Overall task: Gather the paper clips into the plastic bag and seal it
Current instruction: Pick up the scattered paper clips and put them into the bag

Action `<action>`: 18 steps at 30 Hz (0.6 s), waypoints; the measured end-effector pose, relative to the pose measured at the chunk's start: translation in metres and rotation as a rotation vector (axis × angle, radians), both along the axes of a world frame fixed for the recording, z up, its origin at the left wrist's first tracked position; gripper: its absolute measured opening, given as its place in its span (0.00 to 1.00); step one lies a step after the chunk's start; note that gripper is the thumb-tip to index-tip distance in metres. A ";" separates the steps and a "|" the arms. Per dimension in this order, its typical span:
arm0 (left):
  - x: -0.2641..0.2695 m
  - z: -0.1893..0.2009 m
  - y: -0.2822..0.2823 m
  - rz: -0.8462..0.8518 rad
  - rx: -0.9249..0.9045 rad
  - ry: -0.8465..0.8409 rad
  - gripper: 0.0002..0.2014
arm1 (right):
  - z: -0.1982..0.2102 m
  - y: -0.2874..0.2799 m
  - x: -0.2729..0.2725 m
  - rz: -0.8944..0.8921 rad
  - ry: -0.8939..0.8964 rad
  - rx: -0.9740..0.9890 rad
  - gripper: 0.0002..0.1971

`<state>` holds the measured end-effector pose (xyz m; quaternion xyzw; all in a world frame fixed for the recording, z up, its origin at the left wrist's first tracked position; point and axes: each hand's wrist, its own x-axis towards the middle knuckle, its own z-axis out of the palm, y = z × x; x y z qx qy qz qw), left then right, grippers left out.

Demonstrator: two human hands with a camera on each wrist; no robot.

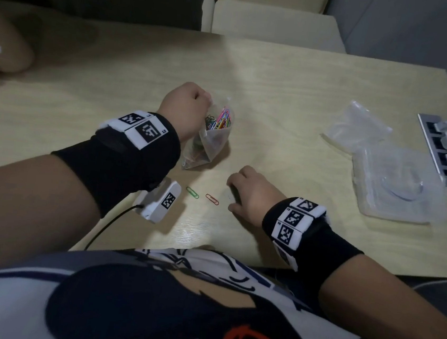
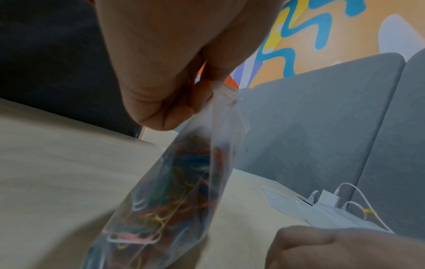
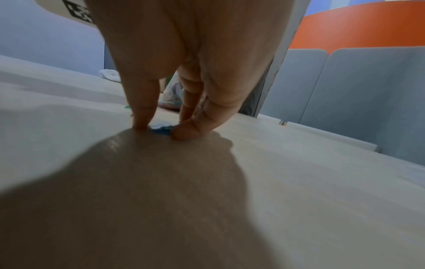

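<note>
My left hand [image 1: 187, 107] pinches the top edge of a clear plastic bag [image 1: 210, 143] that stands on the table with its mouth open. Several coloured paper clips [image 1: 220, 119] fill the bag [image 2: 174, 191]. A green clip [image 1: 192, 192] and a red clip [image 1: 212, 199] lie loose on the table in front of the bag. My right hand [image 1: 245, 191] is pressed down on the table to the right of them. Its thumb and fingers [image 3: 184, 132] pinch a blue paper clip [image 3: 161, 130] against the tabletop.
An empty clear plastic box [image 1: 397, 187] and a crumpled clear bag [image 1: 356, 128] lie at the right. A power strip [image 1: 445, 148] with white plugs sits at the far right edge. A white wrist camera [image 1: 158, 204] hangs under my left forearm.
</note>
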<state>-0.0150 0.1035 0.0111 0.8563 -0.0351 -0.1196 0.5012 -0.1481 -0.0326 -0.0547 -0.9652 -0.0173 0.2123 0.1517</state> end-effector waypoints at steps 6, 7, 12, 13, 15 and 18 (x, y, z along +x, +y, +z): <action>0.000 -0.002 -0.005 -0.013 -0.019 0.003 0.08 | -0.004 -0.001 -0.007 0.008 -0.074 0.073 0.13; 0.000 -0.002 -0.005 -0.016 -0.021 0.005 0.08 | -0.004 0.000 -0.008 -0.004 -0.082 0.075 0.12; -0.001 -0.004 -0.006 -0.011 -0.036 0.014 0.08 | -0.005 0.011 -0.001 -0.072 -0.107 0.038 0.11; -0.001 -0.004 -0.006 -0.010 -0.035 0.011 0.08 | -0.006 0.013 0.000 -0.089 -0.112 0.020 0.12; -0.001 -0.004 -0.005 -0.011 -0.036 0.006 0.08 | -0.007 0.017 0.003 -0.113 -0.115 -0.020 0.12; -0.001 -0.004 -0.003 -0.016 -0.036 0.010 0.08 | -0.007 0.018 0.004 -0.127 -0.091 -0.040 0.11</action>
